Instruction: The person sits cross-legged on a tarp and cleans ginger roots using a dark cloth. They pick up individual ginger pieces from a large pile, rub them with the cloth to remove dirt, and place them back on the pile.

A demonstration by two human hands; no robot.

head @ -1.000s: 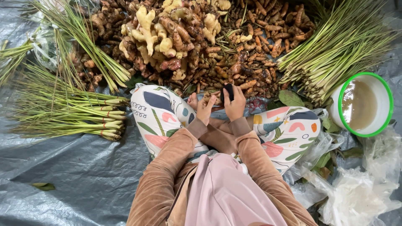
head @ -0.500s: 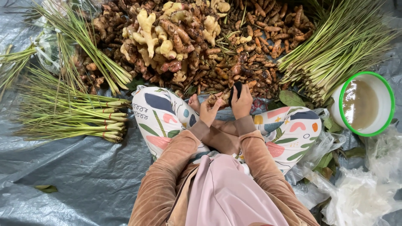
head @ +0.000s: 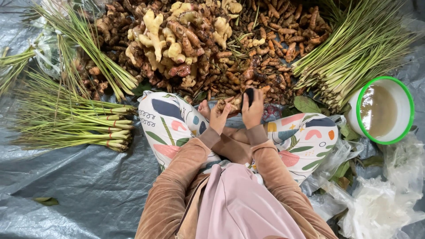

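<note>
While the person sits cross-legged on a grey plastic sheet (head: 79, 186), both hands are lifted in front of the knees, just at the near edge of a big pile of roots (head: 208, 48). The left hand (head: 219, 117) has its grip closed around a pale, knobby piece of ginger root (head: 232, 105), fingers curled under it. The right hand (head: 253, 110) is just beside the left one and its grip is pinching a small dark object (head: 249, 95), held upright between thumb and fingers; I cannot tell what kind of object it is. This dark object touches, or nearly touches, the ginger piece.

The pile holds light yellow ginger in the middle and darker brown, orange roots around it, and it lies toward the far edge of the sheet. One bundle of lemongrass (head: 349, 53) lies at the far right, with the cut ends pointing to the person. More lemongrass bundles (head: 75, 124) lie at the left side, tied with thin bands. A white bowl with green rim (head: 384, 110), holding cloudy water, stands near the right edge, well apart from the hands. Crumpled clear plastic bags (head: 380, 203) lie at the near right corner.
</note>
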